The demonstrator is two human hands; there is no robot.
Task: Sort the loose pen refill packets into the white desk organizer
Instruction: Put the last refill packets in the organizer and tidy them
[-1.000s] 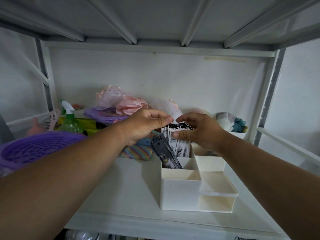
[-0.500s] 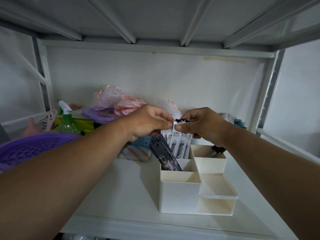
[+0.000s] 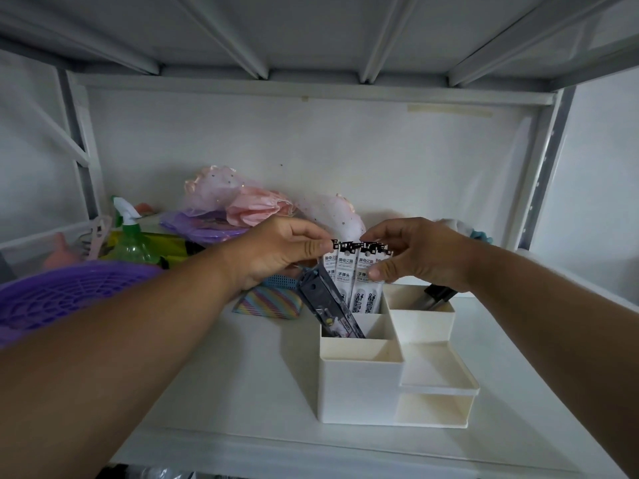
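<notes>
A white desk organizer [image 3: 359, 388] with several compartments stands on the white shelf. Several white pen refill packets [image 3: 356, 281] with black tops stand upright in its back left compartment. My left hand [image 3: 280, 250] pinches the packets' top left corner. My right hand [image 3: 418, 254] holds their right side, thumb on the front and fingers on the top edge. A dark packet [image 3: 325, 305] leans tilted in the same compartment, in front of the white ones. A dark pen [image 3: 437, 293] lies in the back right compartment, partly hidden by my right wrist.
A purple basket [image 3: 58, 295] sits at the left, a green spray bottle [image 3: 129, 236] behind it. Pink and purple fabric items [image 3: 242, 205] lie at the back. A rainbow-striped pouch [image 3: 268, 302] and a blue basket [image 3: 281, 281] lie behind my left hand. Shelf frame posts [image 3: 539, 174] stand at both sides.
Both hands stay on the tops of the packets; my fingers have spread along the top edge and the packets stand a little more fanned and upright in the compartment.
</notes>
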